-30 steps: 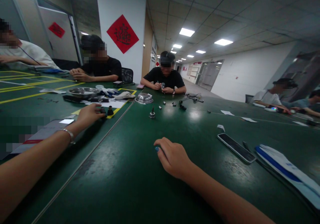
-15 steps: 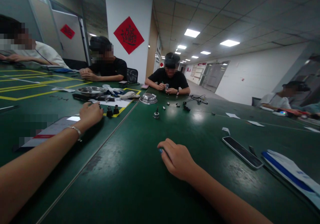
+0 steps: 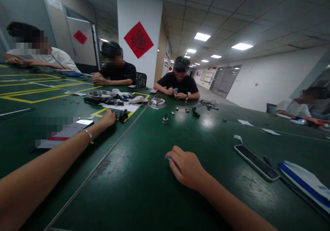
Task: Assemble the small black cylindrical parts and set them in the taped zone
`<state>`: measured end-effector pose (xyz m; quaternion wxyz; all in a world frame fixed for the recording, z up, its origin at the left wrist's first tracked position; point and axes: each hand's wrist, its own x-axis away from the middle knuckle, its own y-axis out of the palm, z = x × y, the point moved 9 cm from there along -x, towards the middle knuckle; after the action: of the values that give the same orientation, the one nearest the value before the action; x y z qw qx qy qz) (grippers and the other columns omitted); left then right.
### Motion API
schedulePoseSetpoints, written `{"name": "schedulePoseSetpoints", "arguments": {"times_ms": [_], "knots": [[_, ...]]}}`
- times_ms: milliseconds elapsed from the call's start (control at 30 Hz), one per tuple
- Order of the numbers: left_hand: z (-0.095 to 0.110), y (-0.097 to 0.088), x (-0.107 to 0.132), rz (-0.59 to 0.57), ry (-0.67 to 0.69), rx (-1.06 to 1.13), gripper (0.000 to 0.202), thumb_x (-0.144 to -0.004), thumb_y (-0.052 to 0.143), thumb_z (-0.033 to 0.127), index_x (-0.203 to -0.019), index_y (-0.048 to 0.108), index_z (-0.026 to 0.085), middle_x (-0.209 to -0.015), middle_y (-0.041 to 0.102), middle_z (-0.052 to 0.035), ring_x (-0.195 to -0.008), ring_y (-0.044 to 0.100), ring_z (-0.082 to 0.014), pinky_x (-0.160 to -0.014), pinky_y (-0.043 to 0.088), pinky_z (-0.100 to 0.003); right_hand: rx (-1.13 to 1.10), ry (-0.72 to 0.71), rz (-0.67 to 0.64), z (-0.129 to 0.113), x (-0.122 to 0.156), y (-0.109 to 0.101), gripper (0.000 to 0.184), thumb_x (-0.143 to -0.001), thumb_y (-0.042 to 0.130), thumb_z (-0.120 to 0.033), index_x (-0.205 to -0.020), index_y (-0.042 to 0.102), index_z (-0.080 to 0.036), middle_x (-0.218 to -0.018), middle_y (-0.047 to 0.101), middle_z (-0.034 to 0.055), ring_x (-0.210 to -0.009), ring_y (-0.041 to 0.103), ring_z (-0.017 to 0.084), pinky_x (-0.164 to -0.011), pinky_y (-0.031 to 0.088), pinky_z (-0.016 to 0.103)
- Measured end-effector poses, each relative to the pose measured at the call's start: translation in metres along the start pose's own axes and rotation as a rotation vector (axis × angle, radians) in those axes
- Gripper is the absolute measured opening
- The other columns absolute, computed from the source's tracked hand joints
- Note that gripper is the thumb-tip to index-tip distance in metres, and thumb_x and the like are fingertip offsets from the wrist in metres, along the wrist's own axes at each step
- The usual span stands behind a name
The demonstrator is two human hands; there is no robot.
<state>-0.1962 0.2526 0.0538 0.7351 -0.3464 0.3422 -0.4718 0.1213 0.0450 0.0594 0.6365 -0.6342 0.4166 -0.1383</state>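
My left hand (image 3: pixel 107 118) reaches far out to the left over the green table (image 3: pixel 144 176), a bracelet on its wrist. Its fingertips end right beside two small black parts (image 3: pixel 123 115) on a yellow floor-tape line; the fingers are hidden behind the back of the hand. My right hand (image 3: pixel 187 167) rests on the table in the middle, fingers curled under in a loose fist, a blue-painted nail showing, nothing visible in it.
A phone (image 3: pixel 256 162) and a white-and-blue packet (image 3: pixel 306 183) lie to the right. A small metal part (image 3: pixel 165 120), a metal bowl (image 3: pixel 156 103), a metal tray (image 3: pixel 101 94), gloves, cables and paper slips lie farther out. Several other people sit around the table.
My left hand drew back a little from the black parts, then went out to them again. The view shifted left. My right hand stayed curled in place.
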Motion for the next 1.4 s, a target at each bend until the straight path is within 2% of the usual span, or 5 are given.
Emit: {"name": "schedulePoseSetpoints", "arguments": {"times_ms": [367,533,800,1100,1400], "knots": [[0.004,-0.019,0.011,0.137,-0.089,0.058,0.036,-0.092,0.049,0.03,-0.122,0.047,0.011,-0.116,0.055,-0.0121,-0.1,0.057,-0.023,-0.083,0.049,-0.041,0.056,-0.029,-0.017,-0.003,0.0,0.0,0.021,-0.089,0.04,-0.019,-0.102,0.057,-0.017,-0.092,0.055,0.0031,-0.064,0.049,0.011,-0.054,0.032,0.024],[0.018,-0.023,0.016,0.152,-0.048,0.027,0.041,-0.09,0.046,0.024,-0.12,0.036,-0.001,-0.116,0.057,-0.0221,-0.103,0.056,-0.0295,-0.078,0.045,-0.033,0.059,-0.04,-0.029,-0.004,0.001,0.0,0.021,-0.089,0.041,-0.019,-0.102,0.057,-0.017,-0.092,0.056,0.0032,-0.064,0.049,0.01,-0.054,0.032,0.023],[0.05,-0.052,0.028,0.197,0.148,-0.05,0.033,-0.087,0.05,0.031,-0.109,0.044,0.007,-0.108,0.06,-0.0161,-0.097,0.057,-0.0273,-0.077,0.042,-0.031,0.06,-0.044,-0.028,-0.005,0.001,-0.001,0.02,-0.089,0.042,-0.02,-0.101,0.057,-0.018,-0.092,0.055,0.0025,-0.065,0.05,0.011,-0.054,0.033,0.023],[0.131,0.044,0.094,-0.154,0.574,-0.021,0.016,-0.074,0.065,0.028,-0.077,0.053,0.02,-0.078,0.065,-0.0026,-0.076,0.061,-0.0213,-0.064,0.041,-0.027,0.072,-0.047,-0.038,-0.007,0.001,-0.002,0.02,-0.09,0.041,-0.02,-0.103,0.057,-0.018,-0.092,0.056,0.003,-0.064,0.051,0.01,-0.054,0.034,0.023],[0.183,0.084,0.209,-0.474,0.837,0.27,0.017,-0.067,0.066,0.023,-0.075,0.05,0.023,-0.075,0.065,0.0006,-0.072,0.063,-0.0192,-0.061,0.041,-0.026,-0.022,0.138,0.124,0.011,0.0,-0.012,0.029,-0.088,0.047,-0.023,-0.117,0.045,-0.017,-0.103,0.056,0.0064,-0.078,0.058,0.016,-0.065,0.043,0.026]]}}
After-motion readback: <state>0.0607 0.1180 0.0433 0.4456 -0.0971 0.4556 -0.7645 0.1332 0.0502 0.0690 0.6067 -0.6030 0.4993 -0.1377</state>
